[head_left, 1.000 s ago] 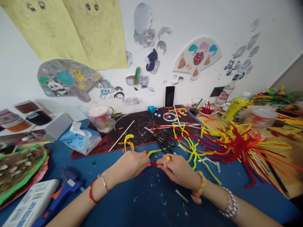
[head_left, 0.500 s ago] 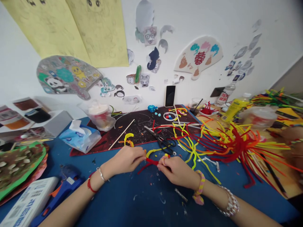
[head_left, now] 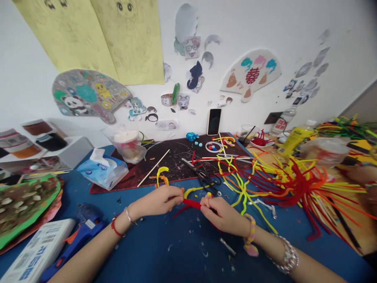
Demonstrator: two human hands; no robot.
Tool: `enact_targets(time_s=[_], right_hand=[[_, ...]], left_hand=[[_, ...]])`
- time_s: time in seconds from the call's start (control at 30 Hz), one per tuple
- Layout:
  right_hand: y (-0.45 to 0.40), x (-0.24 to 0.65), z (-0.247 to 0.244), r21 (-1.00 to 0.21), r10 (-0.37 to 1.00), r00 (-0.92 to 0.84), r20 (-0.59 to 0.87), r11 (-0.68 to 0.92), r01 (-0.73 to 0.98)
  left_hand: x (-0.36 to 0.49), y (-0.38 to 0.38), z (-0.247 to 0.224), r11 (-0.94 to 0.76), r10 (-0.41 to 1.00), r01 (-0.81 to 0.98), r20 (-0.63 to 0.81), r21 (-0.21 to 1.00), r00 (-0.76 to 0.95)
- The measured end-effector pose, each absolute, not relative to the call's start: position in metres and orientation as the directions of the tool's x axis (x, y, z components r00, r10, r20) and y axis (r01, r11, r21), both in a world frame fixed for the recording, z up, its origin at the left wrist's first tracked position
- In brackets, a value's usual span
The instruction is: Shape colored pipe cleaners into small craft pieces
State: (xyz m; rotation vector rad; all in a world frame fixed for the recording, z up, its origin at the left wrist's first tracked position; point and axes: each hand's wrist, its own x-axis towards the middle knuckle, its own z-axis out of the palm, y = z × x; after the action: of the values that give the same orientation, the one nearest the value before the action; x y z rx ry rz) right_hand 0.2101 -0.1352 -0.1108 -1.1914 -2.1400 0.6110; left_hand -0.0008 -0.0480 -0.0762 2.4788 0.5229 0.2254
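Observation:
A short red fuzzy stem (head_left: pixel 192 203) is stretched between my two hands over the blue table. My left hand (head_left: pixel 168 199) pinches its left end, fingers closed. My right hand (head_left: pixel 217 212) is closed on the right end; a pink and yellow ring sits on one finger. Another red piece (head_left: pixel 180 211) lies just below the held one. Behind my hands are a curved yellow stem (head_left: pixel 193 190) and black-handled scissors (head_left: pixel 206 177). A yellow and orange piece (head_left: pixel 161 175) rests beyond my left hand.
Red, yellow and orange stems (head_left: pixel 300 182) spread across the right side. At left are a blue glue gun (head_left: pixel 85 228), a white box (head_left: pixel 38 251) and a tissue pack (head_left: pixel 103 171). A phone (head_left: pixel 214 122) leans on the wall. Another person's hand (head_left: pixel 361 173) shows at far right.
The view has shifted slightly. My hands are a little farther apart, and more of the red stem shows between them.

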Motion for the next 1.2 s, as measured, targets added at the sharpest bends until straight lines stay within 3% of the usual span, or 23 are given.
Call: enact_targets(time_s=[0.13,0.27,0.37,0.47,0.57,0.7,0.83,0.97,1.1,1.2], right_hand=[[-0.136,0.215,-0.102,-0.77,0.758,-0.625,0.185,0.507,0.387],[-0.136,0.218,-0.108,-0.948,0.669,-0.739,0.076,0.278,0.155],[-0.135,0.216,-0.114,-0.992,0.742,-0.667,0.07,0.122,0.032],[-0.131,0.215,-0.115,-0.989,0.9,-0.422,0.109,0.143,0.049],[-0.126,0.217,-0.113,-0.974,0.979,-0.145,0.143,0.166,0.158],[-0.121,0.219,-0.115,-0.995,0.997,-0.046,0.065,0.068,0.069],[-0.122,0.217,-0.118,-0.996,0.996,-0.086,0.004,-0.003,-0.085],[-0.123,0.214,-0.121,-0.992,0.997,-0.082,-0.01,-0.02,-0.123],[-0.123,0.216,-0.119,-0.999,0.999,-0.032,0.035,0.035,-0.018],[-0.124,0.216,-0.115,-0.98,0.994,0.025,0.107,0.101,0.172]], left_hand=[[-0.007,-0.047,-0.067,-0.603,0.256,0.256,-0.12,0.756,0.959],[-0.01,-0.053,-0.052,-0.497,0.126,0.236,-0.2,0.835,0.972],[-0.01,-0.059,-0.047,-0.454,0.08,0.253,-0.244,0.854,0.967],[-0.005,-0.064,-0.054,-0.443,0.18,0.274,-0.215,0.853,0.96],[0.008,-0.072,-0.07,-0.439,0.438,0.316,-0.107,0.841,0.892],[0.026,-0.087,-0.09,-0.337,0.653,0.363,-0.062,0.869,0.755],[0.034,-0.097,-0.099,-0.283,0.683,0.355,-0.073,0.891,0.727],[0.036,-0.1,-0.101,-0.381,0.689,0.375,-0.011,0.845,0.725],[0.036,-0.1,-0.103,-0.55,0.678,0.428,0.085,0.717,0.73],[0.035,-0.105,-0.106,-0.686,0.66,0.49,0.177,0.538,0.73]])
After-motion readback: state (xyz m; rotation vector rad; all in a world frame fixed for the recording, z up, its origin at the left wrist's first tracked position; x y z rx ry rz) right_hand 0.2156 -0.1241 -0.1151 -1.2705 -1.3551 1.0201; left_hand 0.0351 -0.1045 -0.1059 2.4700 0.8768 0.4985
